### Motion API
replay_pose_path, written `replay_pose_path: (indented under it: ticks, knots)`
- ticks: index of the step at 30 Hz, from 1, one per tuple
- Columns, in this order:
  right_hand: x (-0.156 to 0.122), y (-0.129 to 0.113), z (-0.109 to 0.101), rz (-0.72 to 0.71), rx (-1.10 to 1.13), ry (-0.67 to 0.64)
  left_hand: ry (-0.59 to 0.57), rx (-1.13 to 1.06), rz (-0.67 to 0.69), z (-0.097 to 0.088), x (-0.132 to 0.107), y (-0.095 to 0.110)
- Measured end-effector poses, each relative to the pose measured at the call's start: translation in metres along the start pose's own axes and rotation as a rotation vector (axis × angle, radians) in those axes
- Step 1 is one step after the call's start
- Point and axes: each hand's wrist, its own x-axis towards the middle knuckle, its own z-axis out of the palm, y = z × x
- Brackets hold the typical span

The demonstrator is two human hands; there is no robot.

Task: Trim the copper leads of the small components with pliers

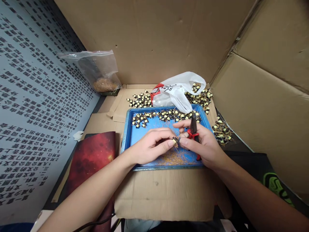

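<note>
Over the blue tray (pixel 147 137), my left hand (pixel 154 146) pinches a small transformer (pixel 174 140), black and yellow with thin copper wire leads sticking out. Close beside it, my right hand (pixel 202 141) has red-handled pliers (pixel 193 129) tucked in the palm, their dark jaws pointing up and away. The right thumb and forefinger reach toward the transformer's wires; whether they touch them I cannot tell. Several similar transformers (pixel 166 114) lie along the tray's far edge. Loose copper wire clippings (pixel 173 159) cover much of the tray's near part.
Behind the tray, a white plastic bag (pixel 173 91) rests among more transformers (pixel 140 100). Another pile (pixel 222 130) lies to the right. A clear bag of copper clippings (pixel 105 84) stands back left. Left is a red mat (pixel 94 158); cardboard walls (pixel 154 42) enclose the back and right.
</note>
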Motion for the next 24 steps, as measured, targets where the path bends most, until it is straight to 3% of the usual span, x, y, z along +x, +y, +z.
replay_pose_path:
  ticks: [8, 15, 17, 20, 24]
  knots:
    - [0.001, 0.002, 0.002, -0.176, -0.24, -0.038, -0.018, -0.114, -0.075, -0.003, -0.001, 0.0]
    - [-0.005, -0.008, -0.006, -0.226, -0.201, 0.116, 0.057, -0.156, -0.083, -0.005, 0.0, -0.004]
    - [-0.003, -0.011, -0.013, -0.184, -0.326, 0.174, 0.129, -0.109, -0.092, -0.005, -0.001, -0.007]
    - [0.001, -0.008, -0.02, -0.069, -0.739, 0.226, 0.313, 0.044, -0.112, -0.005, -0.001, -0.013]
    - [0.008, 0.006, -0.013, -0.093, -1.102, 0.046, 0.567, 0.139, -0.136, -0.008, -0.002, -0.02]
